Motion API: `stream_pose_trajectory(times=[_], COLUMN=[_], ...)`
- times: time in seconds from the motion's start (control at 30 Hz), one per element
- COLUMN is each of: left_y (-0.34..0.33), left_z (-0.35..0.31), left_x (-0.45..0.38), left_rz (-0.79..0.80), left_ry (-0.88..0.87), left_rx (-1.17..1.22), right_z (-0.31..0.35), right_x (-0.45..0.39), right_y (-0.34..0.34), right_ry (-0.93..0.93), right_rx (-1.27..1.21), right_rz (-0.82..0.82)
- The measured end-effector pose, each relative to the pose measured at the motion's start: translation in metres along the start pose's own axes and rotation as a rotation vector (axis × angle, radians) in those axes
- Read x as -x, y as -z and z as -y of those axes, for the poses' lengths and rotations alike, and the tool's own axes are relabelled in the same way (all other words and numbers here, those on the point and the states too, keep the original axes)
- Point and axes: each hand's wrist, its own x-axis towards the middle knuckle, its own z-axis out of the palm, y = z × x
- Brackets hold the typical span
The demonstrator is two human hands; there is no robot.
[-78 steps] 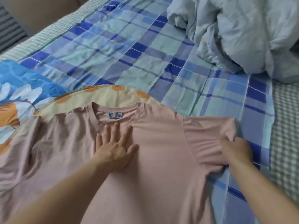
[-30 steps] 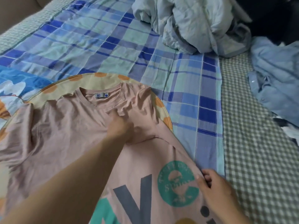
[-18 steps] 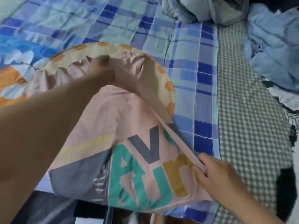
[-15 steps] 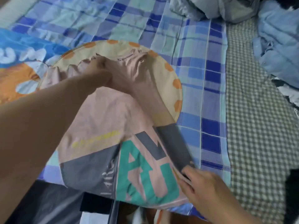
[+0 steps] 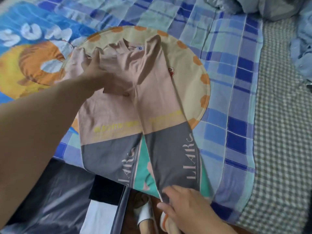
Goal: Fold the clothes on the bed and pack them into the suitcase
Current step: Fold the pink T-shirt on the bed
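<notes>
One pink T-shirt (image 5: pixel 152 85) lies on the plaid sheet (image 5: pixel 236 81); left hand (image 5: pixel 96 70) presses its collar end with fingers spread, right hand (image 5: pixel 182 201) pinches its hem

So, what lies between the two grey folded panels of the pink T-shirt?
In the head view, a narrow teal strip of the print shows between the left grey panel and the right grey panel of the T-shirt.

t-shirt (image 5: pixel 148 105) on bed (image 5: pixel 278 132) at centre, over round cushion (image 5: pixel 190 65). left hand (image 5: pixel 96 70) on shirt at 10 o'clock, right hand (image 5: pixel 182 205) at hem, 6 o'clock. crumpled duvet (image 5: pixel 263 7) at 1 o'clock, shirt pile (image 5: pixel 302 53) at 2 o'clock.
</notes>
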Motion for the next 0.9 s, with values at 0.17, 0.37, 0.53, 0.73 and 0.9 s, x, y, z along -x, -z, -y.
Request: stream_pose_trajectory(times=[0.17, 0.37, 0.53, 0.73, 0.9], left_y=[-0.045, -0.080, -0.071, -0.018, 0.038], left_z=[0.073, 0.169, 0.195, 0.173, 0.140], left_x=[0.079, 0.204, 0.239, 0.307, 0.367], left_rz=[-0.232, -0.329, 0.137, 0.213, 0.189], left_ry=[-0.003, 0.367, 0.565, 0.615, 0.690], left_rx=[-0.019, 0.084, 0.357, 0.407, 0.556], right_z=[-0.044, -0.087, -0.068, -0.035, -0.008], right_x=[-0.007, -0.028, -0.014, 0.055, 0.109], right_y=[0.027, 0.022, 0.029, 0.066, 0.101], right_ry=[-0.338, -0.715, -0.645, -0.670, -0.934], right_rx=[-0.138, -0.355, -0.401, -0.847, -1.507], right_rz=[-0.420, -0.153, -0.073, -0.089, 0.180])
